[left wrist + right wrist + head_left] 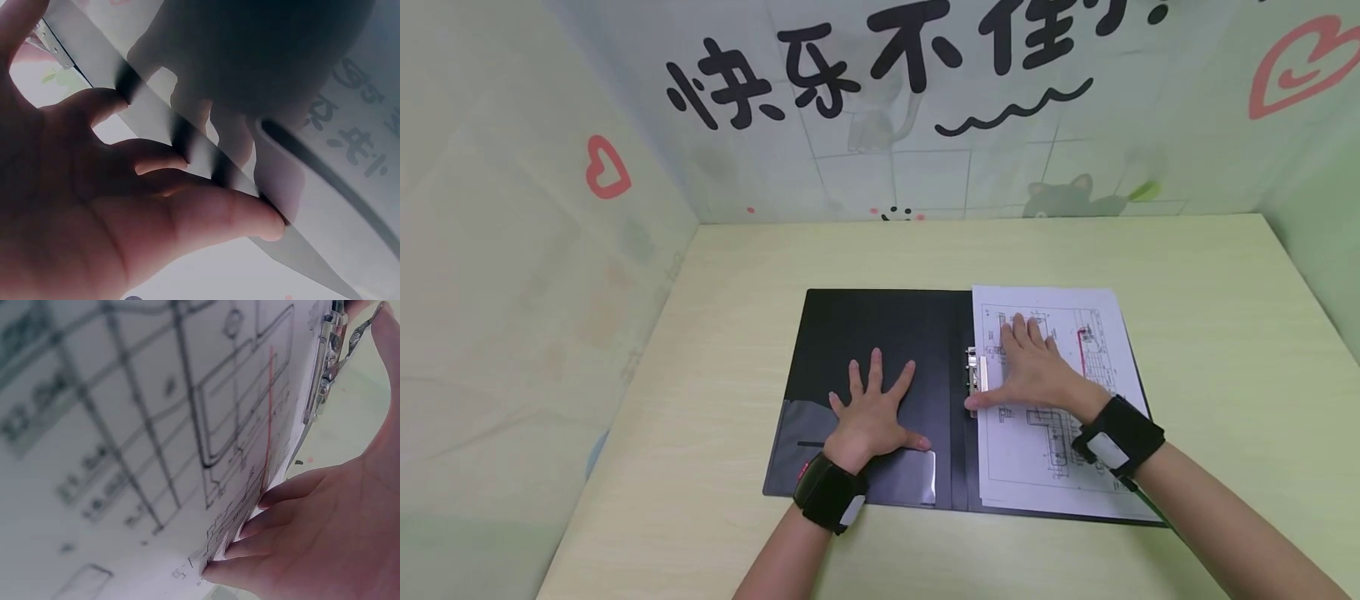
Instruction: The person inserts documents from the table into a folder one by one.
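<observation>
A black folder (880, 321) lies spread flat on the table. My left hand (868, 421) rests on its left cover with fingers spread, and in the left wrist view the fingertips (272, 228) touch the glossy dark surface. White printed sheets (1097, 475) with line drawings lie on the right side. Across them lies my right hand (1037, 371), fingers straight on the paper and thumb stretched to the metal clip (973, 375) at the spine. In the right wrist view the thumb reaches toward the clip's lever (356, 337); I cannot tell how hard it presses.
A clear pocket (895, 479) covers the lower part of the folder's left cover. The pale wooden table (700, 333) extends around the folder. Printed fabric walls (925, 167) stand behind and at both sides. Each wrist wears a black strap (1123, 437).
</observation>
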Action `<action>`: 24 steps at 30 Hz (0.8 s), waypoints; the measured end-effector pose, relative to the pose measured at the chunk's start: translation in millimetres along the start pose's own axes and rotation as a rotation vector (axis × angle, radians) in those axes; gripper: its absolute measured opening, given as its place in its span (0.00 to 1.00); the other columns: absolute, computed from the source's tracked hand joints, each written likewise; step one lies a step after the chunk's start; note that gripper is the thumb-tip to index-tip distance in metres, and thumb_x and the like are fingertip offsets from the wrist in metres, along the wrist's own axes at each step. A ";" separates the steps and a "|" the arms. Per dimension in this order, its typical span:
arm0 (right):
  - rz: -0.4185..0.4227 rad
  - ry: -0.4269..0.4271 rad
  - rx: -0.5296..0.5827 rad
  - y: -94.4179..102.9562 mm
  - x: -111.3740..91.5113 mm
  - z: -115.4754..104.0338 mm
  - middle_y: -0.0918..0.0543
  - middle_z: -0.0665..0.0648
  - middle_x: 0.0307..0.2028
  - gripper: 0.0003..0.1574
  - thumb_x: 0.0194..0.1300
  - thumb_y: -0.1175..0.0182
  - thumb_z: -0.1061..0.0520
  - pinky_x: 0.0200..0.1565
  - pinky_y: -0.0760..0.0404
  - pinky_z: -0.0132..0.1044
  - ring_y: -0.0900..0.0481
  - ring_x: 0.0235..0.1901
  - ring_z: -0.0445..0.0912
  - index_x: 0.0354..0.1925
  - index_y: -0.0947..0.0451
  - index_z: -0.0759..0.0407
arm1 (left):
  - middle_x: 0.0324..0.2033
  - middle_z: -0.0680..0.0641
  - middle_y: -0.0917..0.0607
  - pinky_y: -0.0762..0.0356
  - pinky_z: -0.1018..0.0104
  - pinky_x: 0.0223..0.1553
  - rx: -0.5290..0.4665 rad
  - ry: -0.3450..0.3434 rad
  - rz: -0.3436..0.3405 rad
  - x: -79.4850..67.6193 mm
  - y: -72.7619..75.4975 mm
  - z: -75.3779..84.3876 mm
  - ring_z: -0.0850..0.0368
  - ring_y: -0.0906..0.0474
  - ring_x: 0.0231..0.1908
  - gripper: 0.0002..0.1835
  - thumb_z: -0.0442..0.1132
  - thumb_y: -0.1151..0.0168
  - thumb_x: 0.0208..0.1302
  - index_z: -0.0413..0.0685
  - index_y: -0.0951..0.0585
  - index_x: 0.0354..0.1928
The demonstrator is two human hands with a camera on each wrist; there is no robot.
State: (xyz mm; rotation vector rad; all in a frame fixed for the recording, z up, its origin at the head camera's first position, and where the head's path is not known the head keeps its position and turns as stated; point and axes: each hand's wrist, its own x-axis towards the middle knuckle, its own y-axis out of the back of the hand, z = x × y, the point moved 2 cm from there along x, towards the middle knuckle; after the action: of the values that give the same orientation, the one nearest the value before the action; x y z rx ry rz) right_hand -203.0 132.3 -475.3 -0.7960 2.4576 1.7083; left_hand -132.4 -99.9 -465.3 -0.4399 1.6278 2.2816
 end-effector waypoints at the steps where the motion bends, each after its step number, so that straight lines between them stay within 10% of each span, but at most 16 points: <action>1: 0.001 0.001 -0.006 -0.4 -0.1 0.2 0.63 0.76 0.76 0.89 0.39 0.33 0.18 0.70 0.59 0.71 0.66 0.75 0.72 0.75 0.60 0.73 | 0.80 0.43 0.62 0.57 0.22 0.67 0.000 0.000 0.001 0.1 0.0 0.2 0.31 0.69 0.77 0.61 0.61 0.21 0.40 0.70 0.46 0.77; 24: 0.032 0.000 -0.098 -8.4 1.7 -0.9 0.61 0.77 0.76 0.91 0.37 0.32 0.18 0.70 0.58 0.72 0.64 0.75 0.73 0.75 0.60 0.75 | 0.80 0.43 0.62 0.57 0.22 0.67 -0.002 -0.003 0.002 1.1 -2.9 -0.7 0.31 0.69 0.77 0.61 0.62 0.22 0.41 0.70 0.47 0.77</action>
State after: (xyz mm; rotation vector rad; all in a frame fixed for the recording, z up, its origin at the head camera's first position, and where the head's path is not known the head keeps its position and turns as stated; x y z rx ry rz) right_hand -200.6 128.7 -482.7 -0.7694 2.4154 1.8526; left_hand -132.2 -99.5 -468.5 -0.4350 1.6250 2.2845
